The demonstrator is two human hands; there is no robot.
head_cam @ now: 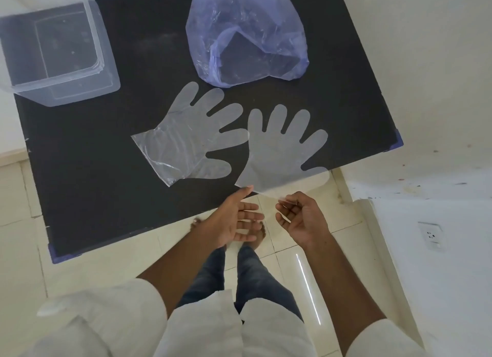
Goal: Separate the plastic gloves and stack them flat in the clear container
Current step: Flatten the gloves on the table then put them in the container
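Two clear plastic gloves are in view over a black table [80, 170]. The left glove [186, 138] lies flat on the table, fingers pointing up and right. The right glove [282, 149] hangs partly over the table's near edge, held at its cuff. My left hand [234, 218] touches the cuff's left corner with its thumb, fingers spread. My right hand [300, 218] pinches the cuff's right edge between thumb and fingers. The clear container [106, 64] stands at the table's far left corner; its inside looks bare.
A crumpled bluish plastic bag [266, 29] lies open at the far middle of the table. The table's near edge runs diagonally just beyond my hands. Below are tiled floor, my legs and feet. A white wall with a socket [431, 235] is at the right.
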